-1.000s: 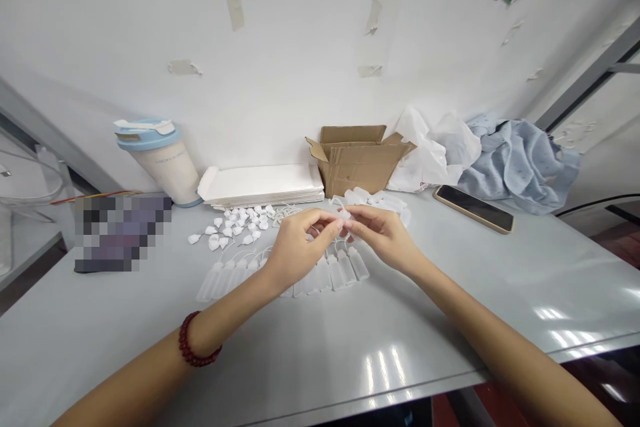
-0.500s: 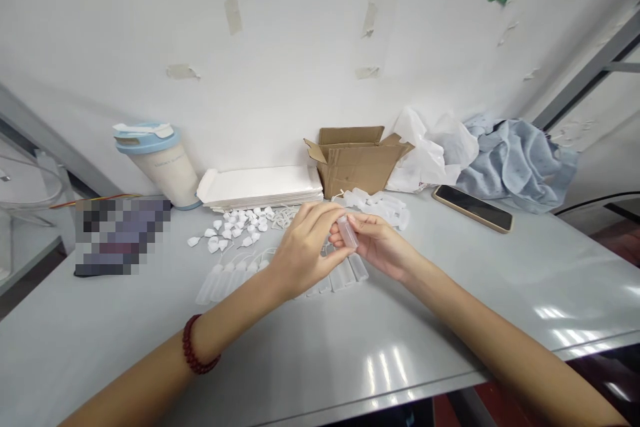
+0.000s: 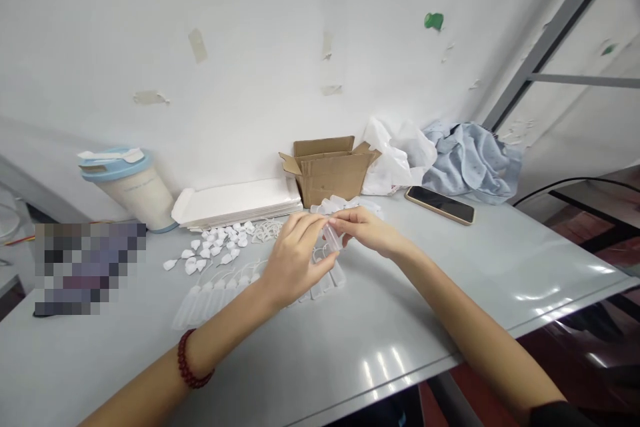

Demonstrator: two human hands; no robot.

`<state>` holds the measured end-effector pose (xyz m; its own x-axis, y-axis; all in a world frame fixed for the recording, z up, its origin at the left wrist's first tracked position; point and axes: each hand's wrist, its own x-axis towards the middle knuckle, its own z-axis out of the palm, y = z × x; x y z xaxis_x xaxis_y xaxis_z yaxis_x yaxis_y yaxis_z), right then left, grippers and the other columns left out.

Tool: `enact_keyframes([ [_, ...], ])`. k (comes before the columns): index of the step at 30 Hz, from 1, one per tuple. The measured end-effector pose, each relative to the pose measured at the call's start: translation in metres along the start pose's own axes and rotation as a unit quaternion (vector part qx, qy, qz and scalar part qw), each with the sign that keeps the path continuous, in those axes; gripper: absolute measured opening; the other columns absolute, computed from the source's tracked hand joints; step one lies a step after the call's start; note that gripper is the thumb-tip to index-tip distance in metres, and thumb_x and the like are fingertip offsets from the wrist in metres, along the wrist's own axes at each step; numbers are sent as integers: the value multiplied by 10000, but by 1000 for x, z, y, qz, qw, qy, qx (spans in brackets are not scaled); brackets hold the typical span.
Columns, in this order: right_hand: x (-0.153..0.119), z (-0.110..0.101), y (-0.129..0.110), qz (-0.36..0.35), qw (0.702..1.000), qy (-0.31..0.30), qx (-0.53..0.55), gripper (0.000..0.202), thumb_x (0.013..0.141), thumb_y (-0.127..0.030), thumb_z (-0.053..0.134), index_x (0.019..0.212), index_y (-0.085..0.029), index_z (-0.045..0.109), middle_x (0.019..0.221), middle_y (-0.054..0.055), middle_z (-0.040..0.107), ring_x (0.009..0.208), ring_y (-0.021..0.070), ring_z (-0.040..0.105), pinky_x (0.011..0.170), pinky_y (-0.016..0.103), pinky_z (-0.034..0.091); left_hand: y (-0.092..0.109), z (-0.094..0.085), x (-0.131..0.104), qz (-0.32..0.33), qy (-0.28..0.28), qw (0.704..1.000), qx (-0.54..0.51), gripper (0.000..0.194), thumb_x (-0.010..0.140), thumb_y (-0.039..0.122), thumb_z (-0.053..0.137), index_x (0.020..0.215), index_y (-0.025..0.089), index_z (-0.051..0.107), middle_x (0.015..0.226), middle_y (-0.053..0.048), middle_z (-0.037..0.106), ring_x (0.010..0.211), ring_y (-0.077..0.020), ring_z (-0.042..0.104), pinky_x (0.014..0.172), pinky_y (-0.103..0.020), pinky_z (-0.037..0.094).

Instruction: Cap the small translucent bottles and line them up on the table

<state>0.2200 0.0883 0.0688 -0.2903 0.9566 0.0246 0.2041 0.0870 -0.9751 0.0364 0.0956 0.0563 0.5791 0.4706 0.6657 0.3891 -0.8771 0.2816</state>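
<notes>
A small translucent tube (image 3: pixel 332 238) is held between my two hands over the grey table. My left hand (image 3: pixel 295 257) grips it with the thumb at its lower end and the fingers at its top. The fingertips of my right hand (image 3: pixel 364 229) are pinched at the tube's upper end; what lies between them is too small to make out. Below my hands, a row of similar tubes (image 3: pixel 213 300) with white tops and strings lies on the table, partly hidden by my left hand and forearm. Several white caps (image 3: pixel 205 252) lie loose behind that row.
Along the wall stand a blue-lidded cup (image 3: pixel 135 190), stacked white cartons (image 3: pixel 240 203), an open cardboard box (image 3: pixel 333 177), a white plastic bag (image 3: pixel 397 157) and blue cloth (image 3: pixel 473 160). A phone (image 3: pixel 440 204) lies at the right. More clear tubes (image 3: pixel 345 203) lie before the box.
The view has turned to the right. My right hand's fingers have moved from beside the tube to its upper end and closed there. My left hand still holds the tube.
</notes>
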Motion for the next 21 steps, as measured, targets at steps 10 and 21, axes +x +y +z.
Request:
enact_keyframes([
  [10, -3, -25, -3, 98, 958, -122, -242, 182, 795, -185, 498, 773, -117, 666, 738, 62, 680, 654, 140, 627, 508, 198, 433, 17, 15, 2, -92, -211, 973, -10, 289, 766, 227, 629, 1045, 154, 599, 1082, -104, 628, 1046, -287, 489, 878, -440, 452],
  [21, -2, -27, 3, 117, 921, -185, -321, 200, 772, -153, 499, 805, -90, 685, 718, 77, 699, 658, 166, 649, 624, 237, 472, 20, 26, -2, -100, -258, 961, -18, 304, 773, 232, 579, 1060, 138, 610, 1041, -98, 633, 1023, -283, 479, 888, -434, 433],
])
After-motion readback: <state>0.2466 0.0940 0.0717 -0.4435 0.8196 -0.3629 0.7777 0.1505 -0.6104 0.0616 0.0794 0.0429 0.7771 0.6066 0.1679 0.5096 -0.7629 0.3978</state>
